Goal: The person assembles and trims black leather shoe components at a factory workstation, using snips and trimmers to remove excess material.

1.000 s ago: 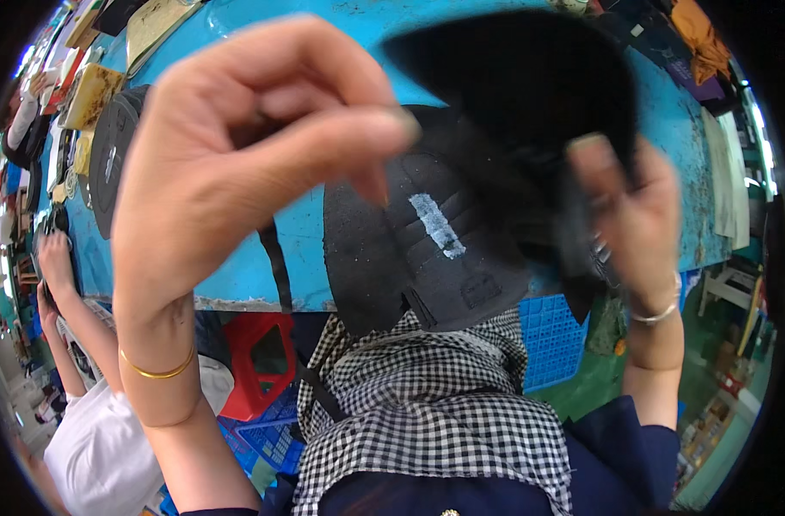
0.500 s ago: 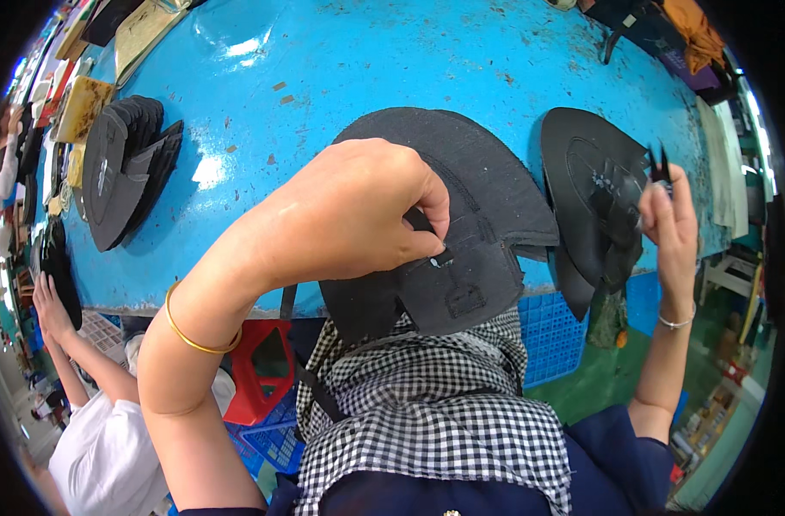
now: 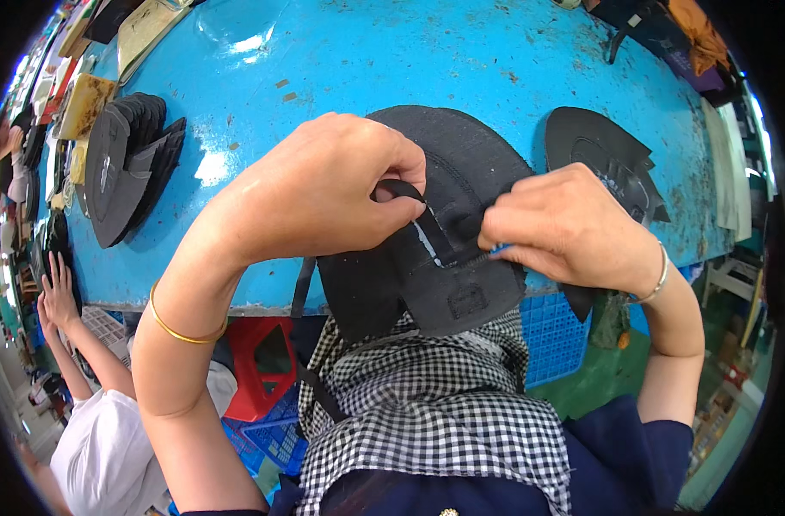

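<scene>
A large rounded black panel (image 3: 487, 159) of leather-like material lies at the table's front edge, overlapping my checked apron. My left hand (image 3: 341, 185) pinches the raised end of a narrow black strip (image 3: 435, 228) above the panel. Beside the strip runs a whitish line (image 3: 428, 243) on the panel. Closed, with the fingertips down on the panel's right part, my right hand (image 3: 569, 225) hides most of what it grips. A bit of blue (image 3: 499, 248) shows under those fingers. The small black two-pointed tool seen earlier in this hand is mostly or wholly hidden.
More black panels (image 3: 581, 138) lie just right of my work, and a stack of black pieces (image 3: 113, 172) stands at the left on the blue table (image 3: 263, 95). A red stool (image 3: 267, 353) and blue crates (image 3: 556, 344) are below. At left a co-worker's hand (image 3: 58, 297) touches black pieces.
My right hand has come in from the far right down to the panel. My left hand has moved slightly up and left, lifting the strip's end and baring the whitish line.
</scene>
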A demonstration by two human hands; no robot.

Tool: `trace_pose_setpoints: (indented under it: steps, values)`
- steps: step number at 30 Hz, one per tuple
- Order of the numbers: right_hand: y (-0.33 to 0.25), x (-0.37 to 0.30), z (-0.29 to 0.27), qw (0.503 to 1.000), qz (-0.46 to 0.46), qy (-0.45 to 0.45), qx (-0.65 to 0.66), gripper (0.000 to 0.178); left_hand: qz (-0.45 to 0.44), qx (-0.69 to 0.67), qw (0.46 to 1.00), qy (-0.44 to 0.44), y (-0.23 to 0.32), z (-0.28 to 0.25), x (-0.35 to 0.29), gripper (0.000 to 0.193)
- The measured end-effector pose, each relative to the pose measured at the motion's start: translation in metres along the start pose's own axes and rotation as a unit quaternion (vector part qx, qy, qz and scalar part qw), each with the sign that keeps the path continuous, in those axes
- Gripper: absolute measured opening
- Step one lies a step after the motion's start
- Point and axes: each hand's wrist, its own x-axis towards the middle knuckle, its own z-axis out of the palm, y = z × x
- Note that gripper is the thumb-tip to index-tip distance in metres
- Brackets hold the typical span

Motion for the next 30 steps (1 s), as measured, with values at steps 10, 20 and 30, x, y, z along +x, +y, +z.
trace_pose_setpoints:
  steps: [10,20,30]
  values:
    - [-0.001,0.014,-0.005,0.997,0.064,0.024,-0.026,0.021,0.018,0.010,0.999,-0.027,-0.005,0.000,0.001,0.016]
    - [0.006,0.020,0.001,0.984,0.168,0.051,-0.014,0.028,0.041,-0.040,0.997,0.045,-0.008,0.003,-0.003,0.017]
    - [0.034,-0.153,-0.019,0.874,0.432,0.222,0.005,0.020,0.195,-0.055,0.977,-0.062,0.111,0.065,-0.029,0.016]
